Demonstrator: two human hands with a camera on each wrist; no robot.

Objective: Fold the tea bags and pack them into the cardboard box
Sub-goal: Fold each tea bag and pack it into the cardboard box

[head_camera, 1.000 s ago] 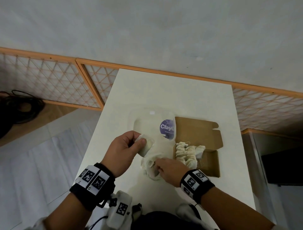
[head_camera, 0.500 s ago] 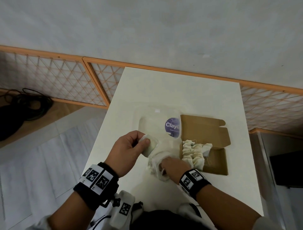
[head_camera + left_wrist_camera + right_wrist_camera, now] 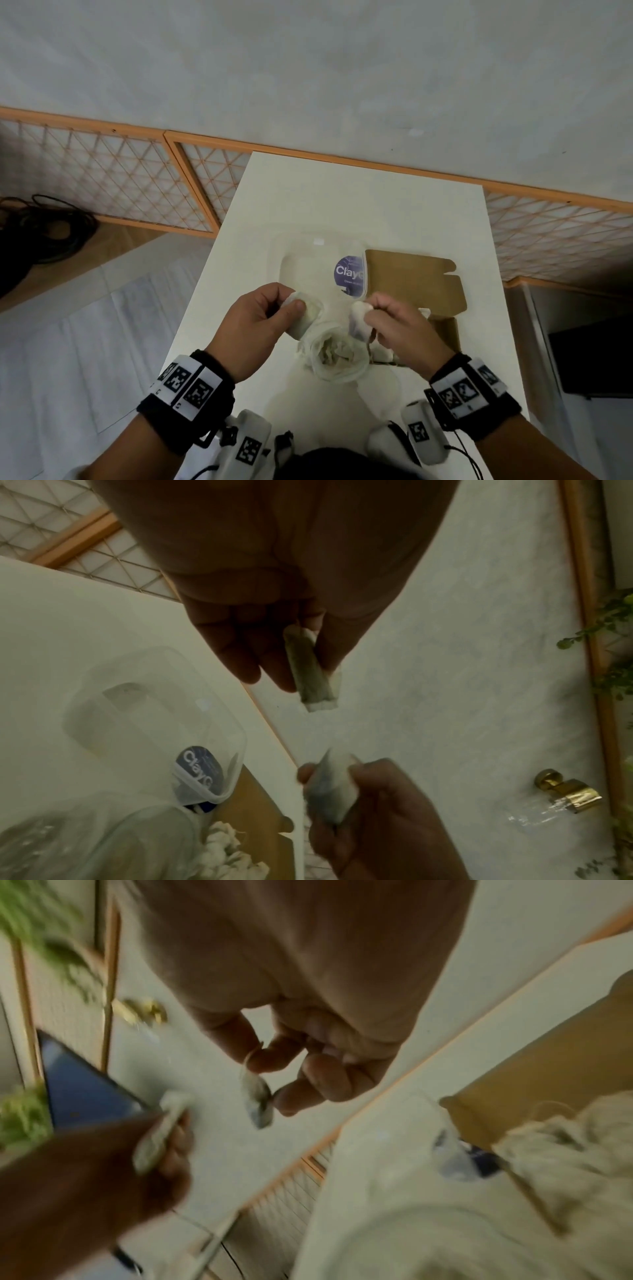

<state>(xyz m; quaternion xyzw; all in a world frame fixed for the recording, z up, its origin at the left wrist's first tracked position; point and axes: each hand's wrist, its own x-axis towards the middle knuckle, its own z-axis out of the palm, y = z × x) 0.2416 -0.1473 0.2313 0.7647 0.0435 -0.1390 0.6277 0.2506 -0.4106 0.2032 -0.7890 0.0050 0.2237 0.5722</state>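
My left hand point(image 3: 270, 315) pinches a folded pale tea bag point(image 3: 306, 317) between thumb and fingers; the left wrist view shows that tea bag point(image 3: 310, 669) edge on. My right hand point(image 3: 394, 322) holds a second white tea bag point(image 3: 359, 317) just right of it, raised above a clear round tub point(image 3: 337, 353) of loose tea bags. That second tea bag point(image 3: 257, 1099) hangs from my right fingertips. The brown cardboard box point(image 3: 414, 284) lies open behind my right hand, with folded tea bags point(image 3: 229, 856) packed at its left end.
A clear plastic lid with a purple label point(image 3: 349, 274) lies flat left of the box. The white table point(image 3: 359, 205) ends close on both sides, with floor on the left. An orange lattice panel point(image 3: 102, 181) runs along the wall behind. Black cables point(image 3: 44, 233) lie on the floor far left.
My right hand has lifted out of the tub with a tea bag and come up level with the left hand. The left hand kept its tea bag and barely moved.
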